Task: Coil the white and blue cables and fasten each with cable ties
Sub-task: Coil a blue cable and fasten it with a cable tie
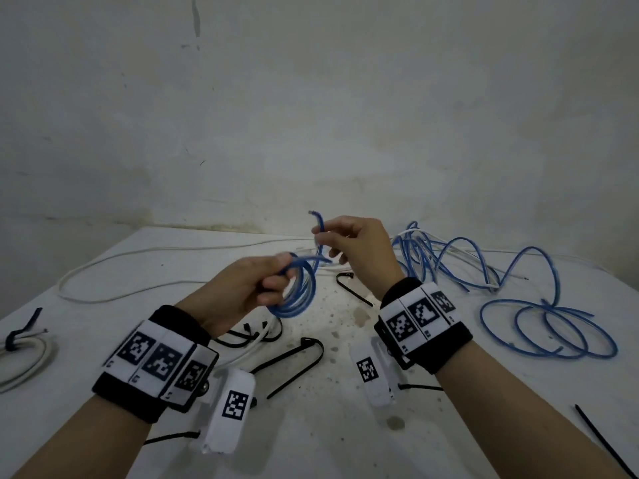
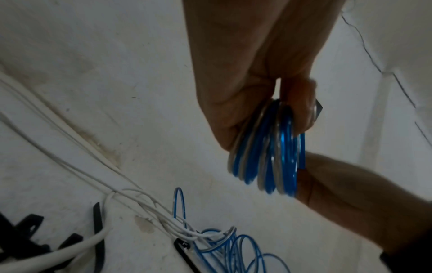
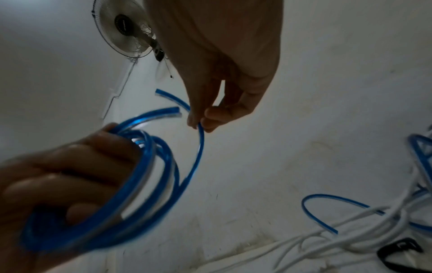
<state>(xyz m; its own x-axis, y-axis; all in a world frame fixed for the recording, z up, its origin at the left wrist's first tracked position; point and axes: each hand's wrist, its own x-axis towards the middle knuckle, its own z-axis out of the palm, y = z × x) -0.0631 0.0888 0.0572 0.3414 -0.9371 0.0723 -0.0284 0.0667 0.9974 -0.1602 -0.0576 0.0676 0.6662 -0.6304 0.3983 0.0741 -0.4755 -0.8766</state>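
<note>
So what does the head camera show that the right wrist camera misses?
Only the head view shows both wristbands, a tied white coil at the table's left edge, and loose blue loops on the right. Only the right wrist view shows a wall fan. Both show the left hand holding the blue coil and the right hand pinching its free end.

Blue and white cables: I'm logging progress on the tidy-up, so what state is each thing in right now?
blue coil: wound, held in air, untied.
left hand: grips the blue coil.
right hand: pinches the blue cable's free end.
loose blue cable: tangled on the table.
long white cable: uncoiled.
white coil: coiled, tied.
black cable ties: lying unused.
</note>
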